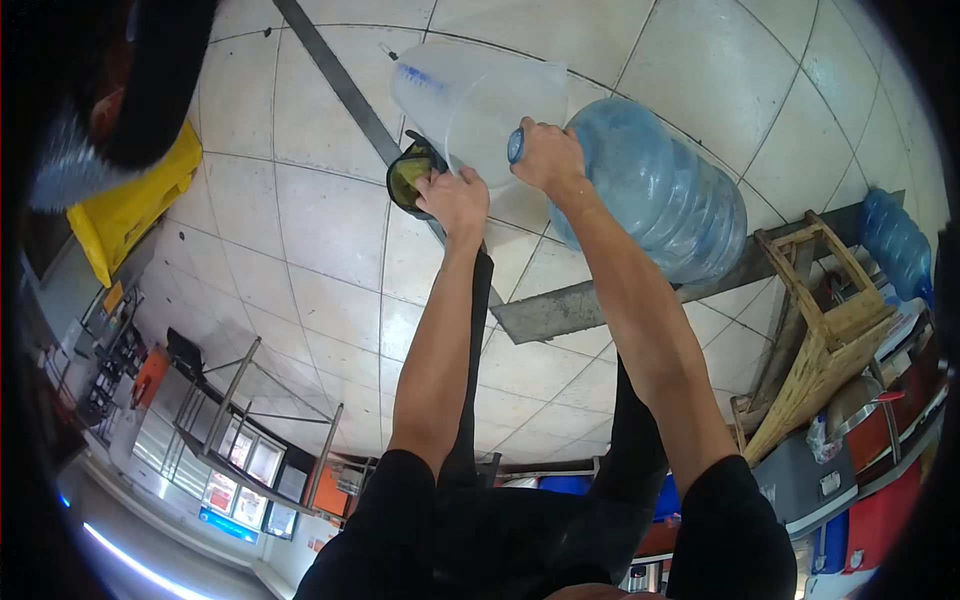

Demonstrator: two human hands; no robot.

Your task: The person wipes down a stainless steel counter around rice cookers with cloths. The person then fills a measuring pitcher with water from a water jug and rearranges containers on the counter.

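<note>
A large blue water bottle (665,195) lies tilted on the tiled floor, its neck toward the middle. My right hand (550,158) is wrapped round that neck, just behind the blue mouth end (515,146). To its left is a translucent plastic measuring jug (500,95) with blue markings on its side. My left hand (457,203) has its fingers curled at the near edge of this jug, and the fingertips are partly hidden. Beside those fingers is a dark, rounded item with an olive-yellow inside (408,178); its kind is unclear.
A wooden stool-like frame (820,290) stands at right, near another blue bottle (893,240). A grey strip (560,308) crosses the tiles. At left are a yellow sign (140,205), a metal rack (260,415) and part of another person (80,150).
</note>
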